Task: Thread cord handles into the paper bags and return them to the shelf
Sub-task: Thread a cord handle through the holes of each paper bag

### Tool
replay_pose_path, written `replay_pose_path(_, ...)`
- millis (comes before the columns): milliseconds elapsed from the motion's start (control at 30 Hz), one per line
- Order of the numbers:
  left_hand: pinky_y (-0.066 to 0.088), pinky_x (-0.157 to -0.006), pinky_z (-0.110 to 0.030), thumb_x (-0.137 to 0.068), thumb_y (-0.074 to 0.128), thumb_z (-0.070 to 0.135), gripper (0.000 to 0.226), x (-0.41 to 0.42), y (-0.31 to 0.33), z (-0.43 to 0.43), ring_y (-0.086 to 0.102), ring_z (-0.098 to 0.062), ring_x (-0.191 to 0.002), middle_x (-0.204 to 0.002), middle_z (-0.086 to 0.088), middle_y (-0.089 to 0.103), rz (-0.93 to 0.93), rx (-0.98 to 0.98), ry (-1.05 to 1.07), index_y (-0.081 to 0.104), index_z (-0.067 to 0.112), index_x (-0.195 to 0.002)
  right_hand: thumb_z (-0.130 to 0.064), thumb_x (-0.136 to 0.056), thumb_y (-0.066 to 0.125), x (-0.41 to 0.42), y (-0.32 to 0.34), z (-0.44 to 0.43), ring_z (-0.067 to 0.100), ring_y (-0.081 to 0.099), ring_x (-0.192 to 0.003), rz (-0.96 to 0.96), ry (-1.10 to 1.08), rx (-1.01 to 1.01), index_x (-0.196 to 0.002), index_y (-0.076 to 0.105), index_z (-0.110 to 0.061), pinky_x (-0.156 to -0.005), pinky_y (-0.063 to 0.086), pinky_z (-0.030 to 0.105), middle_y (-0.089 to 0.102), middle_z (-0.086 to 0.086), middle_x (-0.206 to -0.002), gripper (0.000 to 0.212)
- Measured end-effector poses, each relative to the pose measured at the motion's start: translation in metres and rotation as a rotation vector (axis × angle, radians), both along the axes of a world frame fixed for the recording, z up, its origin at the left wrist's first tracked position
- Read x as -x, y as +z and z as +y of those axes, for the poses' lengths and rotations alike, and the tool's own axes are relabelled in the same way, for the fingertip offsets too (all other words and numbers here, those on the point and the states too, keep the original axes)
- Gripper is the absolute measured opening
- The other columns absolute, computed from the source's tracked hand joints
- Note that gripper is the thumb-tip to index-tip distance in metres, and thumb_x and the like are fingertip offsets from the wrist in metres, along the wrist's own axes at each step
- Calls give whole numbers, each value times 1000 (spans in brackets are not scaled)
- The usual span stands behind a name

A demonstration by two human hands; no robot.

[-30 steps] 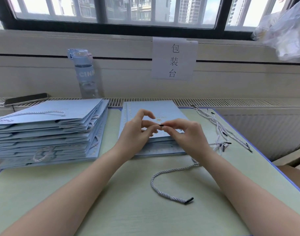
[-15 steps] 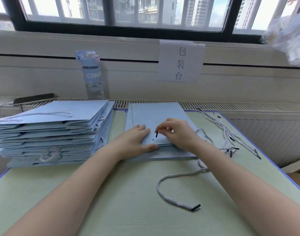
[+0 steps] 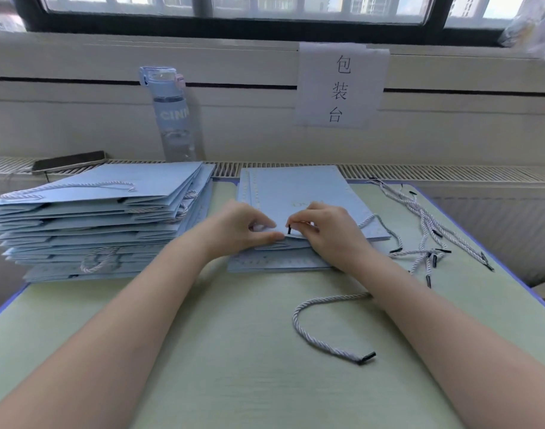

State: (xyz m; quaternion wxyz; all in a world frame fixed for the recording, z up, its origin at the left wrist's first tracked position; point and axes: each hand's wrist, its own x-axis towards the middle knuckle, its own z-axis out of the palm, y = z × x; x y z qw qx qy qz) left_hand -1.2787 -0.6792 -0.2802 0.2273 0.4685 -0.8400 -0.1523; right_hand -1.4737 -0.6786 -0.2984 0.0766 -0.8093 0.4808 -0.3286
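Left of the fingers (image 3: 302, 218) a tall stack (image 3: 94, 218) of bags walls that side. Right of them, loose cords (image 3: 426, 239) litter the table (image 3: 203, 351). Nearer than the fingers lies open tabletop, crossed by one cord (image 3: 320, 331). A bottle (image 3: 172, 119) stands well behind.

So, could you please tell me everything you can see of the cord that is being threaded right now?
The cord is a white twisted rope with stiff black tips. The right hand pinches one tip upright at the near edge of the top bag, whose edge the left hand grips. The rest comes out from under the right forearm, curves slack across the green table and ends in a free tip lying flat.
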Motion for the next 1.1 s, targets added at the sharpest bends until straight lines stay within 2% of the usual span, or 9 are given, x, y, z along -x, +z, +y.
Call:
replay_pose_path(100,33,-50,-17,-92,57,38,36,7,1,6,40,-9,-44,-47,5,49,-61,197,-31,75,8,-84,-16,-93,54,4,3,-1,22,58,-86,7,8,-37,-99,72,-18,-79,47,39,66,5,-92,19)
replay_pose_path(233,26,-46,-21,-90,46,42,50,10,-5,4,30,-17,-44,-42,0,40,-20,321,-41,67,4,-66,-15,-96,48,13,10,3,13,57,-90,-23,43,-126,-111,67,-19,-81,41,24,66,-4,-95,24)
replay_pose_path(400,21,-43,-18,-92,53,37,45,11,-5,6,25,-10,-38,-40,12,29,52,297,-44,62,7,-59,-22,-96,45,14,14,7,11,53,-101,54,67,-160,-113,67,-23,-90,42,32,68,-6,-108,28)
replay_pose_path(533,25,-44,-18,-94,57,30,39,12,-6,4,28,-13,-42,-41,11,32,41,280,-37,67,5,-65,-12,-91,44,17,17,7,14,44,-109,219,122,-209,-123,60,-28,-97,37,37,59,-12,-122,39)
replay_pose_path(633,25,-45,-17,-93,57,30,37,12,-6,4,31,-14,-43,-41,10,33,54,267,-40,69,6,-69,-7,-88,43,17,17,11,13,42,-111,196,112,-224,-135,47,-34,-98,37,37,58,-18,-118,54)
replay_pose_path(700,25,-45,-16,-93,56,30,36,12,-6,3,36,-14,-47,-41,9,37,64,261,-45,70,5,-71,-11,-88,46,16,16,10,16,41,-119,240,49,-149,-140,38,-31,-100,36,37,53,-12,-131,57)
replay_pose_path(800,26,-45,-17,-93,56,31,37,13,-6,3,37,-13,-47,-42,10,36,68,246,-37,70,4,-72,-16,-86,53,17,15,6,19,48,-114,242,-29,-62,-130,52,-23,-96,39,38,58,-5,-122,44)
replay_pose_path(900,27,-45,-18,-93,56,31,37,13,-6,3,35,-13,-45,-41,10,34,57,235,-38,69,5,-70,-8,-86,54,18,11,5,23,55,-101,176,59,-33,-112,67,-22,-87,44,41,66,-3,-108,32)
replay_pose_path(1100,26,-46,-18,-94,55,33,36,13,-6,3,36,-12,-45,-41,11,35,56,223,-33,71,8,-74,2,-85,57,16,8,5,23,56,-92,103,144,10,-110,70,-21,-80,47,38,71,-2,-101,37)
